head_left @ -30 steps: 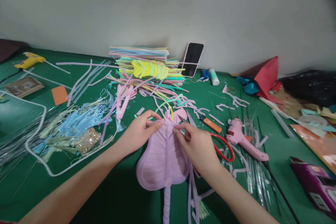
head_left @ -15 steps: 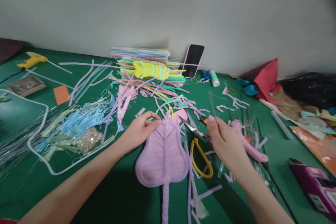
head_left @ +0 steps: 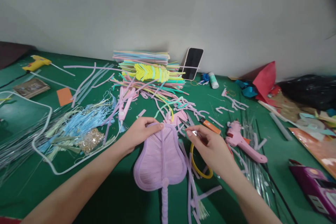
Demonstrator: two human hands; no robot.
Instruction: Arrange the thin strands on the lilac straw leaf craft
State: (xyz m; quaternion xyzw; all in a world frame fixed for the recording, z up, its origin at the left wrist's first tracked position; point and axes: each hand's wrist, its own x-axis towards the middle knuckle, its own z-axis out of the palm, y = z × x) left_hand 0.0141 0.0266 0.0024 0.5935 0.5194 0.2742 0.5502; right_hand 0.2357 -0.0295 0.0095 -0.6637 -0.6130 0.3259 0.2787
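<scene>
A pink leaf-shaped fan (head_left: 160,157) with a wrapped handle lies flat on the green table (head_left: 112,196) in front of me. My left hand (head_left: 139,133) grips its upper left rim, thumb on top. My right hand (head_left: 210,147) hovers just right of the fan's top, thumb and forefinger pinched together; what they pinch is too small to make out. Yellow-handled scissors (head_left: 198,171) lie under that hand, partly hidden. Loose pink strips (head_left: 191,185) trail along the fan's right side.
A pink glue gun (head_left: 243,141) and an orange cutter (head_left: 210,126) lie to the right. Behind are a pile of pastel straws (head_left: 149,71), a phone (head_left: 193,63) leaning on the wall, blue tassels (head_left: 76,126) at left and a purple box (head_left: 315,185) at far right.
My right hand went out to the right near the glue gun, lifting a thin clear strand, then came back to the fan's top. The scissors now lie uncovered. My left hand stayed.
</scene>
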